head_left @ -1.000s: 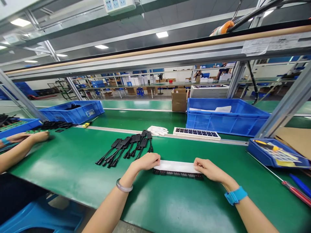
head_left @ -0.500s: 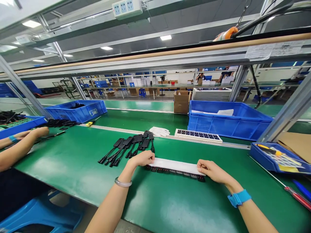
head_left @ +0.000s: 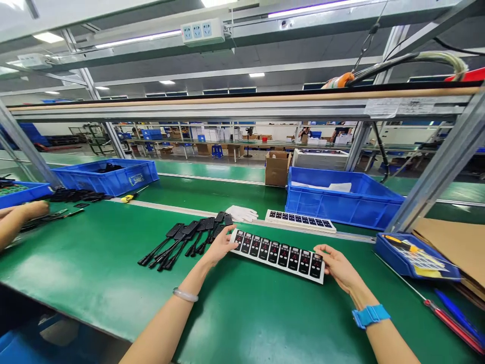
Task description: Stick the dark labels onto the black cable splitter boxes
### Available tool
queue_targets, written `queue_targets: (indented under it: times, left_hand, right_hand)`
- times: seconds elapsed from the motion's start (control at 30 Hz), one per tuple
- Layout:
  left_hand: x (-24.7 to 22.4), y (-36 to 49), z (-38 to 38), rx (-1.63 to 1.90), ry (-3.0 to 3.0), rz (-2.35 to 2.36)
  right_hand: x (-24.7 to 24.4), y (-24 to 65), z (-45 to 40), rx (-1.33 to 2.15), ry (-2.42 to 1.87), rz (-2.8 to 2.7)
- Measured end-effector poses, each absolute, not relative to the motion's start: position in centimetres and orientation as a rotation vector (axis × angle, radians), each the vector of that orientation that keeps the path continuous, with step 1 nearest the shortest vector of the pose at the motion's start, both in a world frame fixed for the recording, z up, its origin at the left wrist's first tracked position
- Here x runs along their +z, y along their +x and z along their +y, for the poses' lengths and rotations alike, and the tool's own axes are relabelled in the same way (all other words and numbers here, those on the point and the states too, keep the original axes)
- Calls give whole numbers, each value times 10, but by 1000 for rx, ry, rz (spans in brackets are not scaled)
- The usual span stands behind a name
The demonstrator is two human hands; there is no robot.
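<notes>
Between my two hands is a white strip [head_left: 265, 261] bearing a row of several black rectangular panels [head_left: 284, 256] with red markings and small pale windows. Its face tilts up towards me. My left hand [head_left: 220, 248] pinches the left end, thumb over the front. The right end is gripped by my right hand [head_left: 339, 267], its fingers partly behind the strip. Just left of my left hand lie black flat devices with short cables [head_left: 182, 233] in a loose cluster on the green tabletop [head_left: 235, 308]. A similar white strip with black panels [head_left: 299, 221] rests farther back.
White gloves [head_left: 242, 213] lie beyond the cables. Blue bins stand at the back left [head_left: 109, 177] and back right [head_left: 341, 199]. A small blue tray [head_left: 417, 255] and a red-handled screwdriver [head_left: 450, 321] are at right. A co-worker's hand [head_left: 36, 210] works at far left.
Both my hands have turned the strip so its panel face shows instead of its white side. The view has shifted slightly, and the co-worker's arms sit farther left in it.
</notes>
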State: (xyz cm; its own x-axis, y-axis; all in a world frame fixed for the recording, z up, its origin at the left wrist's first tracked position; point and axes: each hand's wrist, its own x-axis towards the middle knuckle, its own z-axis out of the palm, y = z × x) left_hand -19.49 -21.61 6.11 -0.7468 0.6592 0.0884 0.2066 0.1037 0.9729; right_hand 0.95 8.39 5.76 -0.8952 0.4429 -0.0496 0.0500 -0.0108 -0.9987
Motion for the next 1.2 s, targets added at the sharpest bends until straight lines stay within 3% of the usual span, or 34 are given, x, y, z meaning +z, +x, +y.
queue_targets:
  times: [0.2,0.43,0.6,0.8,1.0,1.2]
  left_hand:
    - [48,-196,-209,1766,666,1996]
    - [47,-186,-202,1601,717,2219]
    - [53,-186,-201,1315,813,2679]
    - [77,-231,-194,751,655,3187]
    - [79,-265,-173,398,570,3307]
    - [82,-265,-180,310,540,3284]
  right_hand:
    - [53,7,90,1780,-537,-1936]
    - [46,6,103,1598,-642,-1621]
    - [45,15,121,1428,-781,-1182]
    - [46,10,107,1574,-748,-1129]
    - [47,5,90,1582,-716,-1275]
    - [52,5,79,1568,-637,-1349]
